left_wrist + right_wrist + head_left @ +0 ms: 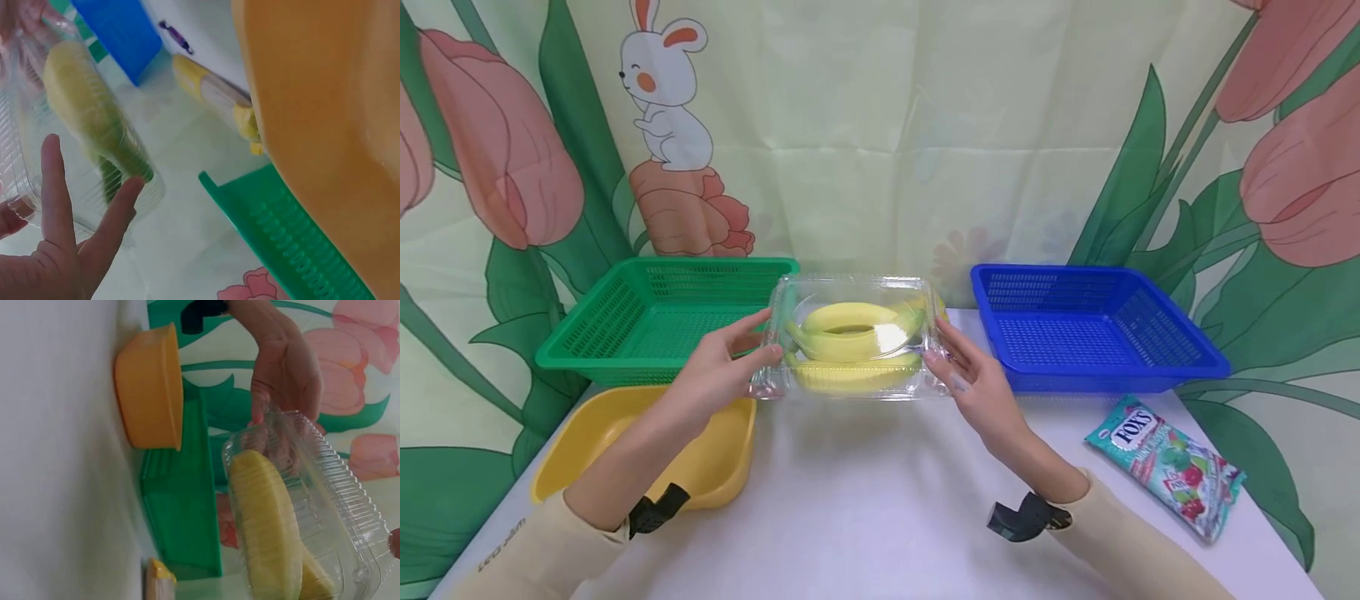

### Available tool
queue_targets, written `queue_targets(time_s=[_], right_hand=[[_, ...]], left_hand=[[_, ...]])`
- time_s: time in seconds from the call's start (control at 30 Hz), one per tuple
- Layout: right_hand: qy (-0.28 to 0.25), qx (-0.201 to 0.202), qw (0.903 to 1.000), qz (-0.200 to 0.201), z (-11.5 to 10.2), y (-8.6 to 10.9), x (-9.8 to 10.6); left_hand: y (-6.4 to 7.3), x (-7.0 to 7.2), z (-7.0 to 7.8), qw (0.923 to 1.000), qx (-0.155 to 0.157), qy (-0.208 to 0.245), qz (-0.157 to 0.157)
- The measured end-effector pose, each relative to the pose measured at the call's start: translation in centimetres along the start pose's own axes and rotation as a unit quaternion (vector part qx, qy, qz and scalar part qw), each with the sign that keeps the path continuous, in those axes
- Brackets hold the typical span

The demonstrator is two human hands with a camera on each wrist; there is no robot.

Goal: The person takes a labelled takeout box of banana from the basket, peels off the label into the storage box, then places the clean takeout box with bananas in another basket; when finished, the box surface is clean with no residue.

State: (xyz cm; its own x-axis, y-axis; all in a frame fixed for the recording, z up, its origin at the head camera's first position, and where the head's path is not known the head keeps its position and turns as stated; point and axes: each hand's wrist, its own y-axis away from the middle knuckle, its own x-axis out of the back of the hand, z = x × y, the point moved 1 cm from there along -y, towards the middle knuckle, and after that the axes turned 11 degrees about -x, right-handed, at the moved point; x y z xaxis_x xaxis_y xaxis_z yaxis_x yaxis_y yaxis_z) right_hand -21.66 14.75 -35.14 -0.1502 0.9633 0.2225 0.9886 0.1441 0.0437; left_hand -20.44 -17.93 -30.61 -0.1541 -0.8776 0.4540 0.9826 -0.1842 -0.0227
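A clear plastic clamshell box (pixel 856 287) with yellow-green bananas (pixel 850 343) inside is held up over the white table (pixel 865 500), its lid down. My left hand (pixel 722 360) grips the box's left end, thumb on the front and fingers behind. At the right end my right hand (pixel 979 385) holds it the same way. In the left wrist view, two fingers of the left hand (pixel 69 231) reach along the box wall beside a banana (pixel 94 106). The right wrist view catches the box (pixel 350 506) clear of the tabletop.
A green basket (pixel 662 367) stands back left, with a yellow basin (pixel 722 475) in front. Back right is a blue basket (pixel 1112 379); a teal candy bag (pixel 1172 467) lies before it. The left wrist view shows a yellow packet (pixel 215 97) and a small purple-wrapped candy (pixel 176 37).
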Motion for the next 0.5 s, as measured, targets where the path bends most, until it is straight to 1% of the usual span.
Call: queue_targets(time_s=[0.13, 0.3, 0.4, 0.5], right_hand=[[-0.022, 0.009, 0.9997, 0.0, -0.6, -0.9, -0.7], [-0.037, 0.019, 0.9991, 0.005, -1.6, -1.9, -1.7], [-0.042, 0.032, 0.9986, 0.001, -2.1, -2.5, -2.6], [-0.056, 0.037, 0.9976, -0.017, -2.4, -3.1, -3.5]], left_hand=[[-0.3, 1.0, 0.2, 0.9998, 0.002, 0.007, 0.017], [-0.9, 2.2, 0.3, 0.9982, -0.001, 0.04, 0.044], [-1.3, 2.9, -0.2, 0.995, -0.001, 0.083, 0.055], [-1.6, 4.0, -1.1, 0.99, -0.004, 0.129, 0.058]])
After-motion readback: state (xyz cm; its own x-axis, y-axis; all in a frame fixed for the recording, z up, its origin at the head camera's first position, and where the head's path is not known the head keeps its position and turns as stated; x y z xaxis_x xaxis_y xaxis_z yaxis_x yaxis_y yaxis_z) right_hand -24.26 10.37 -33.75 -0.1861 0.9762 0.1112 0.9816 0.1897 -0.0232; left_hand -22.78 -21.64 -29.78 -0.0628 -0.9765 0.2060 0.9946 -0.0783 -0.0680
